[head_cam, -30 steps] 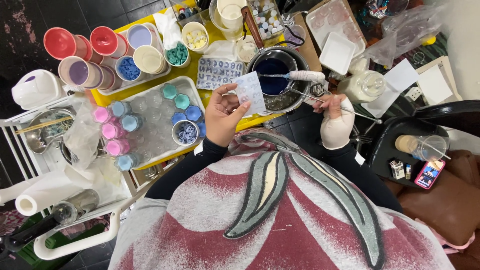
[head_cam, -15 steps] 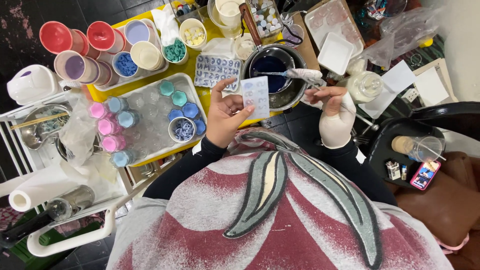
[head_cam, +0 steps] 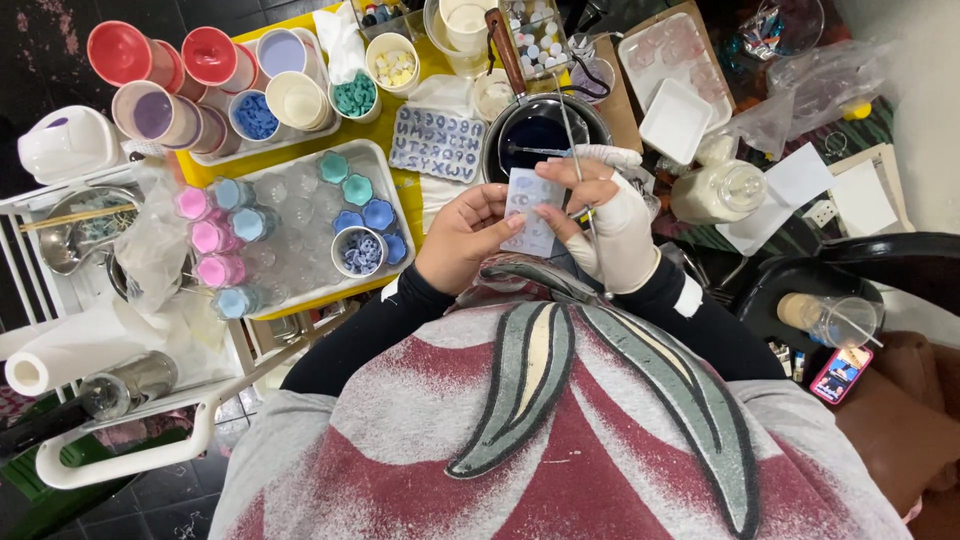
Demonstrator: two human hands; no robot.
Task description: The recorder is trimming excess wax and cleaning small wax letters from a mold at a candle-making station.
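Both hands: meet at the middle of the view, over the person's lap, just in front of a crowded yellow surface [head_cam: 420, 70].
Left hand [head_cam: 465, 240]: bare; its grip is closed on the left edge of a small clear mould sheet [head_cam: 532, 208], thumb on top.
Right hand [head_cam: 610, 225]: wrapped in a white bandage or glove with the fingers free; its grip is closed on the sheet's right side, and a thin metal stick [head_cam: 575, 150] runs past these fingers.
Mould sheet: pale, with small bluish pieces in its cavities, held flat between the two hands just below a dark pan.
Dark pan [head_cam: 545, 125]: round, holds deep blue liquid, wooden handle pointing away from the person.
Letter mould [head_cam: 437, 145]: grey-blue, lies on the surface left of the pan.
Clear tray [head_cam: 300, 235]: further left, holds small pink, blue and teal cups.
Far left: red and lilac cups [head_cam: 150, 85] stand in a cluster.
Right side: a clear jar [head_cam: 722, 190] and white paper sheets [head_cam: 800, 175].
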